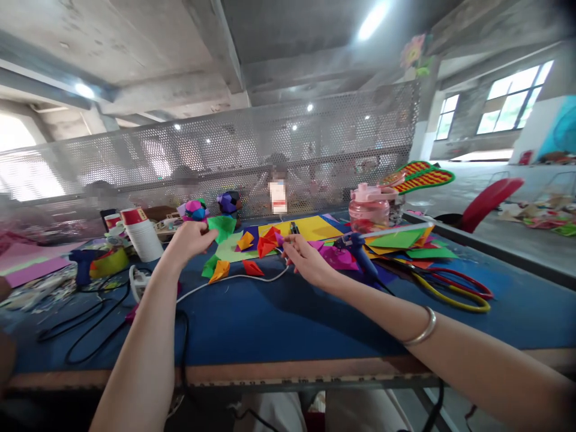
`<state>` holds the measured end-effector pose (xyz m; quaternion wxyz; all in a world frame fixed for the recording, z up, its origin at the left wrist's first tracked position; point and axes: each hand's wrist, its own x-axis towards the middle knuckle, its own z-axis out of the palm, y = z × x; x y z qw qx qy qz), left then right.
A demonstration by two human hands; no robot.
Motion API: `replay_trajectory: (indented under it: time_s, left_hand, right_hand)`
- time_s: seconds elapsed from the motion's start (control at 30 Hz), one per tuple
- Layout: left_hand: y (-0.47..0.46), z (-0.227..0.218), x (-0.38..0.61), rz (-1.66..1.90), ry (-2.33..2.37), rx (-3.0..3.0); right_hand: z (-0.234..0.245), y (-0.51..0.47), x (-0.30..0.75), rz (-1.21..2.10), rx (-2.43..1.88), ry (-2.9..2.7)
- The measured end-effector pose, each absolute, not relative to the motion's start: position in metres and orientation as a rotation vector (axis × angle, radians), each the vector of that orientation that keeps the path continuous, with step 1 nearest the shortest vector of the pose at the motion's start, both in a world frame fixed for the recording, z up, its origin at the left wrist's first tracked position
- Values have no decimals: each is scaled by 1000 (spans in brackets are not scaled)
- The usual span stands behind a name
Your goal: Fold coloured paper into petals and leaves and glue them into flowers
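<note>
My left hand (192, 241) pinches a green piece of paper (222, 227) above the left part of the work surface. My right hand (302, 255) has its fingers drawn together at a small purple folded paper piece (279, 239), right beside a red-orange folded paper piece (267, 243). Between the hands are a yellow-orange folded piece (245, 241) and a light green sheet (229, 249). Nearer to me are an orange folded piece (219, 272), a red one (252, 268) and a green one (209, 266).
A glue gun (360, 252), scissors (454, 288) and coloured sheets (400, 240) are on the right, near a pink jug (369, 207). Stacked paper cups (143, 234) and a tape dispenser (101, 264) stand left. A white cable (234, 276) crosses the blue mat (279, 330). Behind rises a perforated screen (270, 138).
</note>
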<state>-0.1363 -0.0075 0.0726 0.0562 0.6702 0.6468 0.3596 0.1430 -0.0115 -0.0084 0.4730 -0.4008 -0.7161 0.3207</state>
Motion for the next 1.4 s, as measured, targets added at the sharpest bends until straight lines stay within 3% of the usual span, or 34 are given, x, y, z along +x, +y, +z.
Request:
replay_trajectory:
  time_s: [0.13, 0.23, 0.4, 0.5, 0.73, 0.87, 1.13, 1.4]
  left_hand:
    - [-10, 69, -143, 605, 2276, 2010]
    - [-12, 66, -139, 433, 2406, 1921]
    - [-15, 65, -132, 779, 2550, 1958]
    - [-13, 58, -115, 963, 2349, 2208]
    - [-4, 26, -66, 1048, 1743, 2573]
    - [-2, 18, -56, 1110, 1550, 2482]
    - [-15, 18, -37, 1073, 1141, 2140]
    - [-17, 18, -33, 1355, 905, 2224]
  right_hand:
    - [-9, -11, 144, 712, -1015, -1779]
    - [-8, -9, 145, 675, -1026, -1764]
    - [-11, -6, 146, 633, -1013, -1772]
    - [-11, -4, 147, 640, -1001, -1779]
    - [-3, -6, 150, 706, -918, -1790]
    - [2, -13, 148, 876, -896, -1709]
    - [-3, -6, 150, 813, -909, -1730]
    - [-1, -17, 142, 1334, -853, -1546]
